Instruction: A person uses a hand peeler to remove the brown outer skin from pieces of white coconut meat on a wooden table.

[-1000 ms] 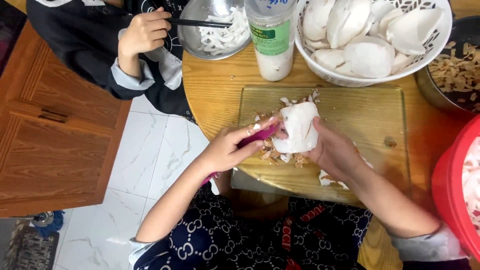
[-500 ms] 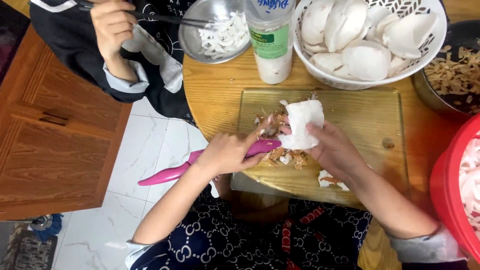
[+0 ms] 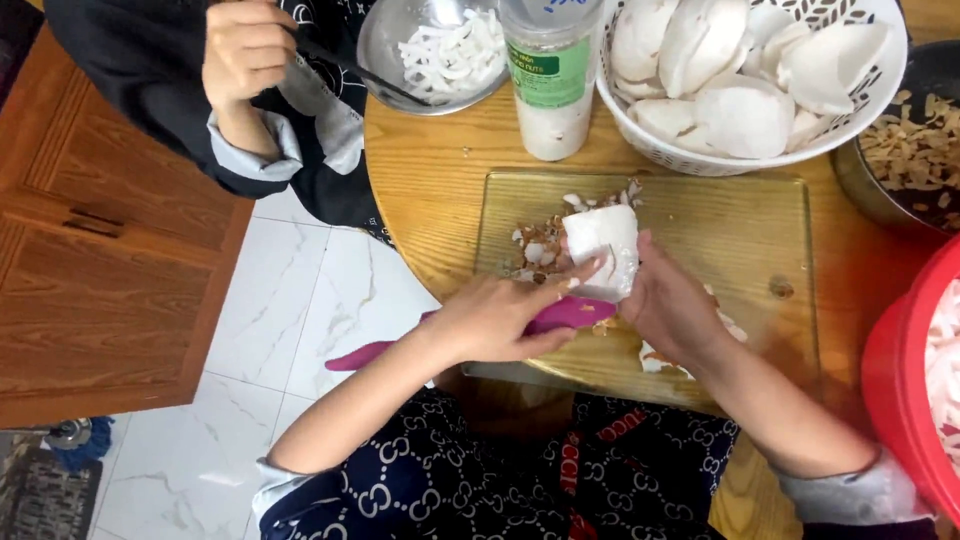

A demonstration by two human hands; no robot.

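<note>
Nearest the camera, the left hand (image 3: 495, 320) has its fingers wrapped round a magenta-handled peeler (image 3: 470, 335), the handle trailing off over the surface edge toward the tiled floor (image 3: 250, 330). Its head meets the lower edge of a white coconut piece (image 3: 603, 250), with a fingertip pressed against the piece. The right hand (image 3: 672, 305) cups that piece from the other side, fingers clamped on it, holding it just above a wooden cutting board (image 3: 740, 240). Brown and white peelings (image 3: 540, 245) lie on the board beside the piece. At the right edge sits a red tub (image 3: 895, 385). Beyond the board stand a plastic jar (image 3: 552, 80), a white basket (image 3: 700, 160) of peeled coconut pieces and a dark bowl of shavings (image 3: 920, 150). Farthest off, another person's hand (image 3: 245, 50) holds a tool over a glass bowl (image 3: 385, 45) of coconut strips.
</note>
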